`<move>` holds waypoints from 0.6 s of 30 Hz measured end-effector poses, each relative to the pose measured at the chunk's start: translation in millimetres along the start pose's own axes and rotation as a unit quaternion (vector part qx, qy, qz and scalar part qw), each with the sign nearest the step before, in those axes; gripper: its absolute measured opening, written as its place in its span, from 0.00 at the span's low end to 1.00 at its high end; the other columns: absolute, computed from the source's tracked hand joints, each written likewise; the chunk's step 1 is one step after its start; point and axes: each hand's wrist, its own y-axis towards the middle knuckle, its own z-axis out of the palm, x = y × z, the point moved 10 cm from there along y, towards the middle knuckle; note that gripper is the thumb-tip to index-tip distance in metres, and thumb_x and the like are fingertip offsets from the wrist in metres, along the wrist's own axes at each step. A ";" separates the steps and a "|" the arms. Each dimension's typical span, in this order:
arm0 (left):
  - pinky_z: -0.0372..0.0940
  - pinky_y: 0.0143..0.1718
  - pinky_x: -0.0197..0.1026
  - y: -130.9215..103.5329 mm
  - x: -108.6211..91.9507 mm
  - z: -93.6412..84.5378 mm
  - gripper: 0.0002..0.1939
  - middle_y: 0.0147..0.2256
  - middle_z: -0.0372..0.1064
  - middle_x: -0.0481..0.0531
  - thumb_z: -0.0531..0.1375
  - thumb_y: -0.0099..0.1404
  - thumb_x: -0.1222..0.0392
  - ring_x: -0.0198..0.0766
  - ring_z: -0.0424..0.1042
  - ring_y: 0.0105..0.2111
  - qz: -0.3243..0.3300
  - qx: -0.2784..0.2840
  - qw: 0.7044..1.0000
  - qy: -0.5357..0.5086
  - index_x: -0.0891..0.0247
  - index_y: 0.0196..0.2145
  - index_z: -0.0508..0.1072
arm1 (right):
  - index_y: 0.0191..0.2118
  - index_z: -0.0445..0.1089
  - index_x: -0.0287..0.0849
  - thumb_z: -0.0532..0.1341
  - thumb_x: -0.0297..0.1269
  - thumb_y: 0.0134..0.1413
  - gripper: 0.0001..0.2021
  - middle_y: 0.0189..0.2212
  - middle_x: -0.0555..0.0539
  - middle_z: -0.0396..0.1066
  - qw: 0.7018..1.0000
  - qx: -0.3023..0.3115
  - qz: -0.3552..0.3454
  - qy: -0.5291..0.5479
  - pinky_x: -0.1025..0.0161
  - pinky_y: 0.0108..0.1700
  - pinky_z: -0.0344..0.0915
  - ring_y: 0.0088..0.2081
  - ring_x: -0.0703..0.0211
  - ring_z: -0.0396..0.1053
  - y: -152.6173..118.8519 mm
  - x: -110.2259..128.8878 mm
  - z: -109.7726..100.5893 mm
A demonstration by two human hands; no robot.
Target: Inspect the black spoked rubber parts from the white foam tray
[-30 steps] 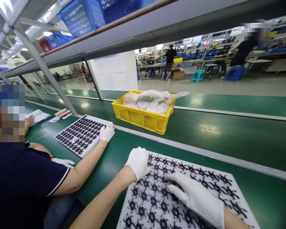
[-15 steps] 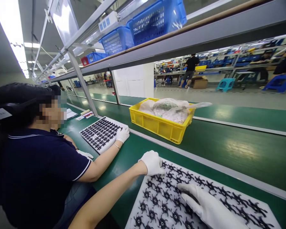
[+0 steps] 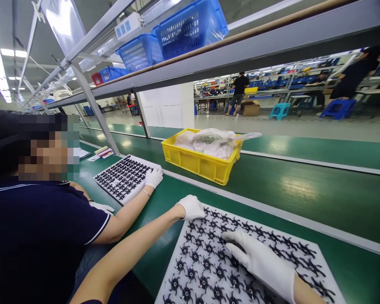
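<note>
Inside yellow crate (image 3: 198,162), clear plastic bag (image 3: 212,142); hands (image 3: 191,207) apart.

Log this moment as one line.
left hand at far left corner of white board | right hand over black pinwheel parts, thumb and finger apart | yellow crate beyond board, plastic bag inside
</note>
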 end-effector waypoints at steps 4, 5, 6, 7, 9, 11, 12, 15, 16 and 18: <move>0.65 0.31 0.37 -3.8 -3.3 -2.0 0.15 0.27 0.70 0.47 0.57 0.67 0.54 0.34 0.70 0.28 0.011 0.020 1.000 0.000 0.68 0.28 0.72 | 0.53 0.67 0.44 0.50 0.50 0.64 0.21 0.50 0.45 0.68 1.000 -0.002 -0.006 0.000 0.55 0.54 0.63 0.50 0.50 0.67 -1.3 2.0 -0.5; 0.66 0.32 0.37 -4.6 -4.2 -2.6 0.15 0.27 0.70 0.47 0.57 0.67 0.55 0.34 0.70 0.29 0.012 0.025 1.000 -0.002 0.68 0.28 0.72 | 0.53 0.67 0.44 0.50 0.49 0.64 0.20 0.50 0.46 0.69 1.000 -0.003 -0.008 0.001 0.55 0.54 0.63 0.50 0.50 0.67 -1.5 2.2 -0.6; 0.66 0.32 0.38 -5.0 -4.9 -3.0 0.15 0.28 0.71 0.47 0.57 0.67 0.54 0.34 0.71 0.29 0.012 0.031 0.999 -0.004 0.68 0.29 0.72 | 0.53 0.67 0.44 0.50 0.49 0.64 0.20 0.49 0.46 0.69 1.000 -0.004 -0.009 0.000 0.55 0.54 0.64 0.50 0.51 0.67 -1.6 2.3 -0.9; 0.67 0.33 0.39 -4.8 -5.1 -3.0 0.15 0.29 0.71 0.48 0.57 0.67 0.54 0.34 0.71 0.30 0.010 0.036 0.999 -0.007 0.68 0.30 0.72 | 0.53 0.67 0.44 0.50 0.49 0.64 0.20 0.49 0.45 0.69 1.000 -0.006 -0.011 0.000 0.56 0.54 0.64 0.49 0.51 0.67 -1.7 2.4 -1.2; 0.67 0.34 0.40 -2.6 -4.0 -1.1 0.14 0.30 0.71 0.49 0.57 0.67 0.53 0.35 0.71 0.31 0.003 0.047 0.999 -0.013 0.68 0.31 0.72 | 0.53 0.67 0.44 0.50 0.49 0.64 0.20 0.49 0.45 0.69 1.000 -0.007 -0.013 0.001 0.56 0.54 0.64 0.49 0.51 0.67 -1.6 2.4 -1.3; 0.67 0.35 0.41 1.2 -0.8 3.1 0.14 0.31 0.70 0.50 0.56 0.67 0.53 0.35 0.70 0.31 -0.009 0.058 0.998 -0.023 0.68 0.32 0.71 | 0.53 0.68 0.44 0.50 0.49 0.64 0.20 0.49 0.45 0.69 1.000 -0.008 -0.017 -0.001 0.56 0.54 0.63 0.50 0.51 0.67 -1.3 2.5 -1.1; 0.67 0.35 0.41 3.4 1.2 5.3 0.14 0.31 0.70 0.50 0.57 0.67 0.53 0.35 0.70 0.31 -0.016 0.063 0.997 -0.031 0.68 0.32 0.71 | 0.53 0.68 0.44 0.50 0.49 0.64 0.20 0.50 0.45 0.69 1.000 -0.008 -0.017 -0.002 0.56 0.54 0.63 0.50 0.50 0.67 -1.0 2.1 -0.8; 0.67 0.37 0.42 9.3 6.9 7.7 0.14 0.32 0.70 0.50 0.58 0.67 0.53 0.36 0.71 0.32 -0.034 0.069 0.995 -0.068 0.68 0.33 0.71 | 0.53 0.68 0.44 0.50 0.50 0.64 0.21 0.50 0.45 0.68 1.000 -0.001 -0.013 -0.004 0.55 0.55 0.63 0.50 0.50 0.66 0.3 -1.1 1.6; 0.67 0.37 0.42 10.5 8.4 6.2 0.14 0.31 0.70 0.50 0.58 0.66 0.53 0.36 0.71 0.32 -0.039 0.071 0.993 -0.088 0.68 0.32 0.71 | 0.53 0.67 0.44 0.49 0.51 0.64 0.21 0.50 0.45 0.68 1.000 0.002 -0.013 -0.004 0.55 0.55 0.63 0.50 0.50 0.66 1.0 -2.5 2.7; 0.66 0.36 0.42 11.4 10.4 -1.3 0.14 0.29 0.69 0.48 0.59 0.65 0.53 0.36 0.70 0.31 -0.045 0.075 0.987 -0.135 0.68 0.29 0.71 | 0.53 0.67 0.44 0.49 0.52 0.64 0.22 0.51 0.46 0.68 1.000 0.007 -0.012 -0.005 0.55 0.56 0.62 0.51 0.50 0.66 2.8 -6.1 4.8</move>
